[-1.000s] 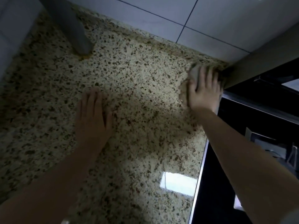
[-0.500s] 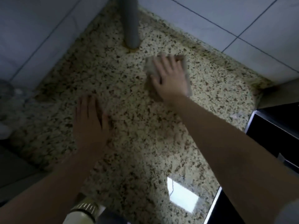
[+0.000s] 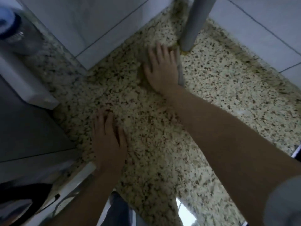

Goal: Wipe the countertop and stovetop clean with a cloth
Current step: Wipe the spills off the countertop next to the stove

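Observation:
The speckled beige granite countertop fills the middle of the view. My right hand lies flat with straight fingers on a pale cloth, of which only a grey strip shows along the hand's right side. The hand sits just left of the grey pipe's base. My left hand rests flat on the bare counter near the front left edge, fingers spread, holding nothing. A sliver of the black stovetop shows at the right edge.
A grey vertical pipe rises from the counter at the back. White tiled walls close the corner behind and left. A clear bottle with a blue cap stands at far left. A dark object lies at bottom left.
My right hand has slid the cloth leftward along the back of the counter, from the stove corner to beside the pipe. The left hand stayed planted; the view swung left.

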`<state>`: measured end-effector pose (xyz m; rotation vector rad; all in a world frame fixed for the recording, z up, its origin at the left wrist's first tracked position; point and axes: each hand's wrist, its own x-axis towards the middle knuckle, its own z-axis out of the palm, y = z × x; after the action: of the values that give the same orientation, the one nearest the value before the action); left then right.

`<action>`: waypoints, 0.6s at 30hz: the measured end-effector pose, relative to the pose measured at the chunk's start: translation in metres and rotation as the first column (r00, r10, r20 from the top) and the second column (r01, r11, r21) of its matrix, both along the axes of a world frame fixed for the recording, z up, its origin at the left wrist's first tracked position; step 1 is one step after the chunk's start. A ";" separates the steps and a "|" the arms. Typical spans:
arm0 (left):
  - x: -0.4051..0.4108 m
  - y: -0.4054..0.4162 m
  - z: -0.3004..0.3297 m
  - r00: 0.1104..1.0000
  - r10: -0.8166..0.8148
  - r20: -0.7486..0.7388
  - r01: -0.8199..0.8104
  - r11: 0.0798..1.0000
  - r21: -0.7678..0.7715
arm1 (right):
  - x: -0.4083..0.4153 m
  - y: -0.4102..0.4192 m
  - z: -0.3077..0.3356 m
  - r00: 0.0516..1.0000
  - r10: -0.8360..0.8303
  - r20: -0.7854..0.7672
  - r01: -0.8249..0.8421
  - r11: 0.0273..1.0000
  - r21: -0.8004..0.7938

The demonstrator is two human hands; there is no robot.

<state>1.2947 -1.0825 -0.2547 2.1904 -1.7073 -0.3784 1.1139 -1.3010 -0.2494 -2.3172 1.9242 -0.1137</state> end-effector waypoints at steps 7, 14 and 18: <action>0.008 0.029 0.008 0.995 0.031 -0.100 -0.036 0.998 -0.048 | 0.084 0.083 -0.004 0.991 0.063 0.122 -0.050 0.993 -0.110; 0.030 0.041 0.015 0.976 0.105 -0.190 -0.105 0.994 0.007 | 0.070 0.030 -0.005 0.997 0.021 0.071 -0.013 0.994 -0.107; 0.031 0.061 0.016 0.972 0.071 -0.224 -0.075 0.997 -0.007 | 0.128 0.087 -0.001 0.993 -0.040 0.115 0.050 0.996 -0.080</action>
<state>1.3256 -1.0218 -0.2384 2.1028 -1.5003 -0.5674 1.2414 -1.2141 -0.2506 -2.2643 1.9518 -0.3280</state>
